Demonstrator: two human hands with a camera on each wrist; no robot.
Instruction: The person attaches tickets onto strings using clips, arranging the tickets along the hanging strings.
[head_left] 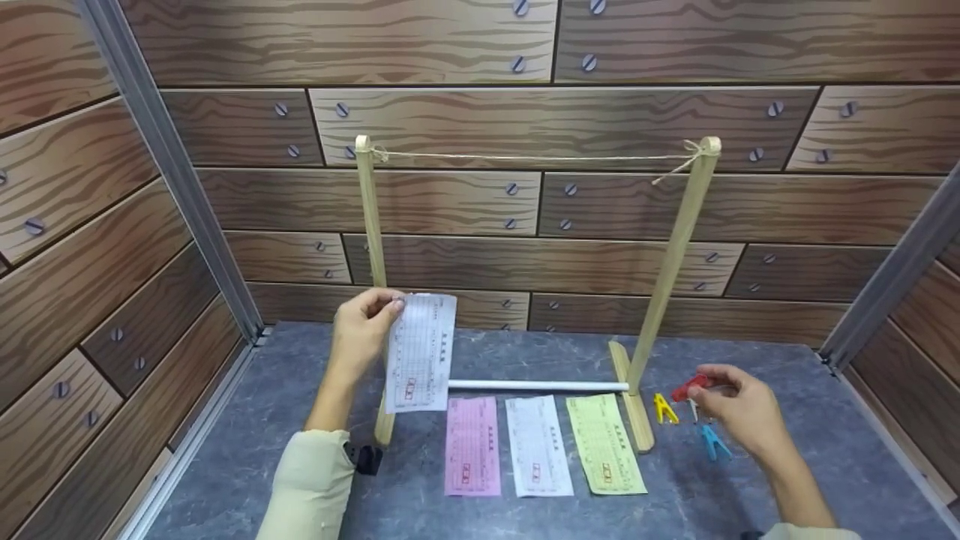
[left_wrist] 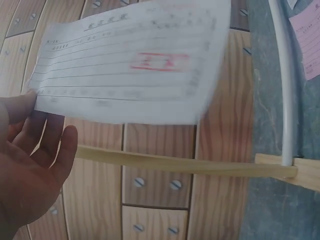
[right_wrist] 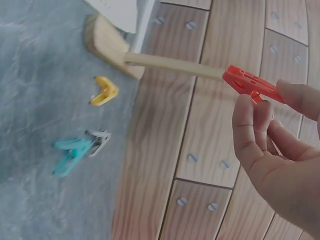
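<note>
My left hand point(head_left: 358, 330) pinches a white printed slip point(head_left: 420, 352) by its top corner, holding it up in front of the left wooden post point(head_left: 373, 217). In the left wrist view the slip point(left_wrist: 125, 65) shows ruled lines and a red stamp. Over at the right, my right hand point(head_left: 742, 409) grips a red clothespin point(head_left: 688, 388) between thumb and fingers, above the table. Below it lie a yellow clothespin point(head_left: 664, 409), a blue clothespin point(head_left: 714, 442) and a grey clothespin point(right_wrist: 98, 142). A string point(head_left: 525, 157) runs between the tops of the two posts.
On the table lie a pink slip point(head_left: 472, 446), a white slip point(head_left: 538, 446) and a yellow-green slip point(head_left: 606, 444) in a row. Behind them a white rod point(head_left: 540, 386) joins the feet of the posts. The right post point(head_left: 675, 262) stands left of the clothespins. Wood-patterned walls surround the table.
</note>
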